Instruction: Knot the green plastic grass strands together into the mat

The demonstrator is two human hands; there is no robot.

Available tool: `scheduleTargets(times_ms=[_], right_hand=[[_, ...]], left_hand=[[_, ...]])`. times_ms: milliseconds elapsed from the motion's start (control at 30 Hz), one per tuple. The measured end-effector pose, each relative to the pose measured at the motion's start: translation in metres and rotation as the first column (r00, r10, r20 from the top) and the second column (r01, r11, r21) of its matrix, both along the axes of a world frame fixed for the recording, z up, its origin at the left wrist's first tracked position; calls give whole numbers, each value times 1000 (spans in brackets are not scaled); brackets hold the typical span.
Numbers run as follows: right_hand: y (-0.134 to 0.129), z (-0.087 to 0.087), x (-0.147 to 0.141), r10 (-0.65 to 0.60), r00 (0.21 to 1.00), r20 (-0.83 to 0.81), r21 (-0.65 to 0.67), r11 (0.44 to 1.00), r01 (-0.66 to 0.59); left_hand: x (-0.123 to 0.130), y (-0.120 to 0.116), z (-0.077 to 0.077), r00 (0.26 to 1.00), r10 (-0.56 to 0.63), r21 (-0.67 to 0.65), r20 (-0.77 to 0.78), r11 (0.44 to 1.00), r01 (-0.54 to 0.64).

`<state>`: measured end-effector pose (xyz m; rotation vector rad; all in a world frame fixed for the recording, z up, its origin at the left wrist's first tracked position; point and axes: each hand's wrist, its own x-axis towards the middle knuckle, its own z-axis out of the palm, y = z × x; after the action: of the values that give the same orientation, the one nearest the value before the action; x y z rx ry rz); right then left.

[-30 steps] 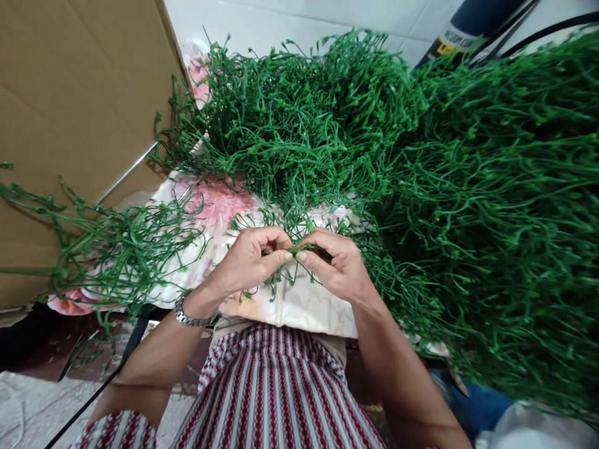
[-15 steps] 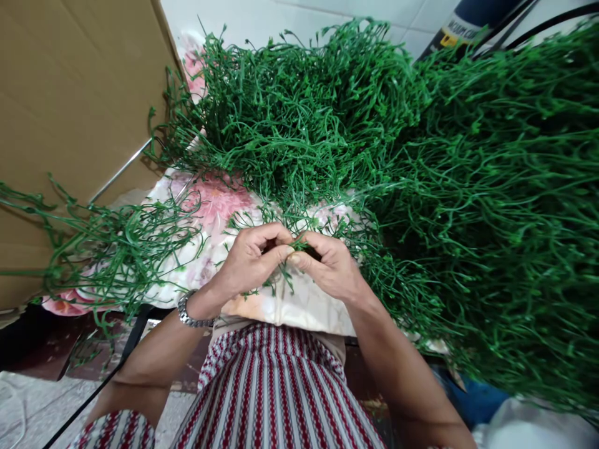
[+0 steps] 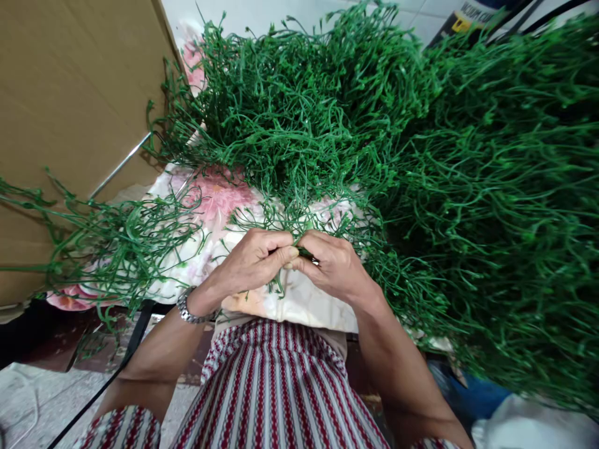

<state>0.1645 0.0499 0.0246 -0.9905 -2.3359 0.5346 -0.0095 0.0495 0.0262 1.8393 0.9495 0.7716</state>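
Observation:
My left hand (image 3: 253,265) and my right hand (image 3: 337,269) meet fingertip to fingertip in front of my body. Both are closed in a pinch on thin green artificial flower stems (image 3: 277,285), which look like plastic. A few stem ends hang below the fingers and more fan out beyond them; the exact spot gripped is mostly hidden. Under the hands lies a floral cloth (image 3: 306,305) with pink blossoms. Loose stems rest on it just past my fingertips, and a metal-band watch (image 3: 185,308) circles my left wrist.
A big heap of green stems (image 3: 299,112) covers the back and the whole right side. A smaller bunch (image 3: 126,249) lies at left, beside a cardboard box (image 3: 75,93). A dark tube with printed lettering (image 3: 468,25) stands at the back right; a white bag (image 3: 533,427) is lower right.
My hands stay together on the stems. My left fingers have flattened and closed in, and my right hand has turned slightly. The view has shifted a little.

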Motion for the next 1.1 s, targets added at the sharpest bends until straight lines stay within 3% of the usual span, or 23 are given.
scheduleTargets(times_ms=[167, 367, 533, 633, 767, 933, 1033, 1100], right_hand=[[2, 7, 2, 34, 983, -178, -239, 968, -77], [0, 7, -1, 94, 863, -497, -448, 824, -348], [-4, 0, -9, -50, 697, -715, -557, 644, -525], [-4, -5, -12, -138, 650, -748, -587, 594, -549], [-2, -7, -12, -184, 650, -737, -627, 544, -557], [0, -8, -10, -163, 655, -737, -624, 536, -568], [0, -8, -9, -138, 682, -718, -614, 589, -526], [0, -6, -7, -96, 730, -677, -597, 652, -467]], left_hand=[[2, -2, -4, 989, 28, 50, 143, 998, -36], [-1, -8, 0, 950, -39, -99, 311, 992, 73], [-2, -11, 0, 923, 35, -242, 384, 968, 64], [-1, -12, 0, 882, 91, -308, 463, 949, 63], [1, -13, -2, 849, 159, -374, 504, 926, 49], [4, -13, -2, 843, 166, -384, 512, 922, 52], [3, -10, 0, 879, 136, -341, 457, 940, 32], [0, -7, 2, 925, 84, -308, 371, 951, 37]])
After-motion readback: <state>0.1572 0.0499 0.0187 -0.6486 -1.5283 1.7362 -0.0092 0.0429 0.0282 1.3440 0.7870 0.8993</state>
